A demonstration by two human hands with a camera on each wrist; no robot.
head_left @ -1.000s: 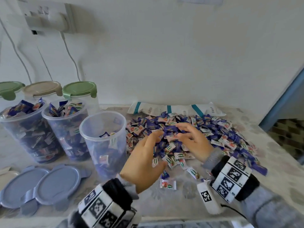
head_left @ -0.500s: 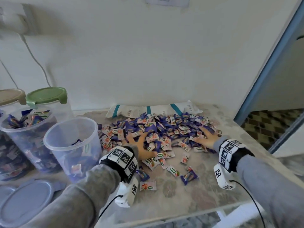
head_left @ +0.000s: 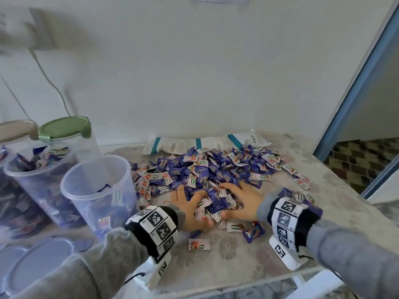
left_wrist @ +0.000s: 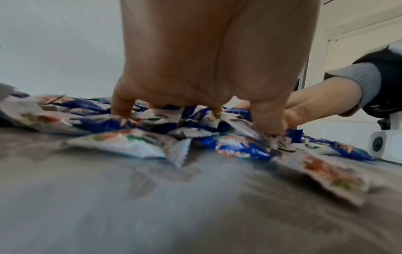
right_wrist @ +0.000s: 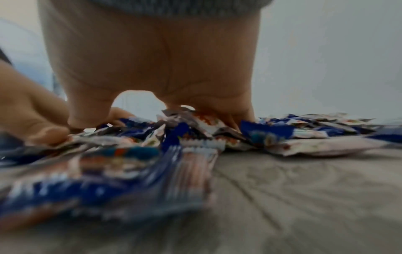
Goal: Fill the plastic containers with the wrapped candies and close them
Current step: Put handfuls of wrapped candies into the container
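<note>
On the table [head_left: 248,264] in front of you, the loose pile of wrapped candies [head_left: 216,167] takes up the middle and far side, so most of the stock is not yet packed. To your left stand the plastic containers: two closed ones against the wall, of which the green lid [head_left: 64,128] is the clearer, then an open container heaped with candies [head_left: 36,169], then the nearest open container [head_left: 97,186], which holds only a few pieces at the bottom. Loose grey lids [head_left: 36,262] lie at the near left edge, not fitted. Judge the task as partly done: at least two containers remain to close and one to fill.

Your left hand [head_left: 190,210] and right hand [head_left: 244,199] rest on the near edge of the pile, fingers spread and bent into the wrappers, cupping a heap between them. Neither hand has lifted anything clear of the table. A few stray candies [head_left: 198,243] lie nearer you.
</note>
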